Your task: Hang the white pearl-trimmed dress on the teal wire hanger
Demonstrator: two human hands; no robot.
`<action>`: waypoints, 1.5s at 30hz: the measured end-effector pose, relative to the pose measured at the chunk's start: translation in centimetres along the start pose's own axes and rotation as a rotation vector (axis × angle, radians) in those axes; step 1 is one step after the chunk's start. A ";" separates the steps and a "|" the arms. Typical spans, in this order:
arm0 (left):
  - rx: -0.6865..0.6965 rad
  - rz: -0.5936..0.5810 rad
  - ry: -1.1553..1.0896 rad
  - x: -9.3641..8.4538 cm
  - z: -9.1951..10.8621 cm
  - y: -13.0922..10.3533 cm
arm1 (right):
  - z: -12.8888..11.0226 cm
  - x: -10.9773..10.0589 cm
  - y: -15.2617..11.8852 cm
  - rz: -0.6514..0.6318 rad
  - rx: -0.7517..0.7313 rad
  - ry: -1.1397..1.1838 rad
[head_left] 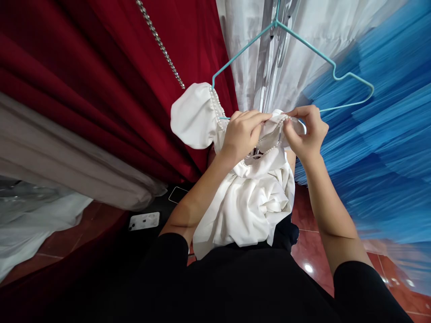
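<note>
"Your right hand (308,132) has thumb and forefinger pinched narrow on the pearled edge of the garment (242,206), and your left hand (244,132) is closed on the cloth just beside it."

"Where is the rest of the garment?"

"It spans the space between your hands and bunches in loose white folds below them, toward your black shirt (242,278). Pearls (248,165) curve round the opening beneath your fingers."

"And out past my left hand?"

"That is a puffed sleeve (192,117). One corner of the hanger (276,22) meets its pearled edge, and the lower bar runs behind both your hands. The other corner sticks out bare, beyond your right hand, and the hanger's peak stands ahead of the grip."

"What is near my left elbow?"

"A white phone (144,221) lies back up on something dark, to the left of that forearm. Just beside it, nearer the grip, you have a thin pale outline around a dark face; I cannot tell for certain what it is."

"And farther out?"

"Red cloth (134,80) hangs left of your grip, with a glittering chain (161,45) in front. Straight ahead, behind the hanger, are a metal stand (266,67) and white cloth (240,45). Blue tulle (380,143) spreads to your right, above red tiles (308,237)."
</note>
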State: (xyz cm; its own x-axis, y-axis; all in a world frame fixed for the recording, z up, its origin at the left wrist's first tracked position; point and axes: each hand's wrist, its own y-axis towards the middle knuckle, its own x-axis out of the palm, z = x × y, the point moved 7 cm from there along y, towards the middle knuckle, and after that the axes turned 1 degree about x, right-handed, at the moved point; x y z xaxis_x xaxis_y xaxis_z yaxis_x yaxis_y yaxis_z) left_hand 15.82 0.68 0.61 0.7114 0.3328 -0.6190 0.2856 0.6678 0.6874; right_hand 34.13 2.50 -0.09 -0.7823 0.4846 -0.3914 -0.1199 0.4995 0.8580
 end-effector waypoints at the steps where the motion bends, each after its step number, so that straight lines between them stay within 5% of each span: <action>1: -0.001 0.013 -0.014 -0.1 -0.2 0.0 | -0.3 -0.1 -0.3 -0.019 -0.015 0.004; 3: -0.007 0.019 -0.044 -0.6 -0.5 0.2 | -0.4 -0.6 -0.9 -0.006 -0.027 -0.002; 6: -0.034 0.014 -0.052 -1.5 -1.1 0.4 | 0.6 -3.1 -1.9 0.195 -0.039 -0.051; 9: -0.040 0.016 -0.056 -1.8 -1.5 0.4 | 3.3 -6.5 -2.2 0.382 0.011 -0.113; 14: -0.017 0.052 -0.113 -1.7 -1.3 0.3 | 7.9 -11.9 0.2 0.482 0.184 -0.284; 20: -0.002 0.049 -0.178 -2.1 -1.1 0.4 | 6.1 -14.8 4.8 0.462 0.309 -0.340; 25: -0.006 0.032 -0.067 -1.9 -1.0 0.2 | 3.0 -11.7 7.3 0.398 0.297 -0.279; 31: -0.047 -0.015 0.007 -1.4 -0.9 0.1 | 2.3 -7.1 8.3 0.370 0.249 -0.218; 38: -0.057 -0.026 0.026 -1.3 -1.1 0.0 | -2.5 -7.9 6.3 0.424 -0.129 -0.056; 41: -0.059 -0.003 0.020 -1.3 -1.1 0.2 | -4.6 -5.3 5.2 0.235 -0.173 0.015; 45: -0.081 0.017 0.028 -0.9 -1.2 0.0 | -4.7 2.2 1.7 -0.184 -0.100 -0.004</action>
State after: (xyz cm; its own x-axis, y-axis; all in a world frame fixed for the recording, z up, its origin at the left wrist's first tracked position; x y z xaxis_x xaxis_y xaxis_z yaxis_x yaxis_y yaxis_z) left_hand 14.43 1.20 0.69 0.6974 0.3625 -0.6182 0.2197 0.7129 0.6659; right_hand 29.33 1.10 2.05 -0.7391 0.3943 -0.5460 -0.3214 0.5060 0.8004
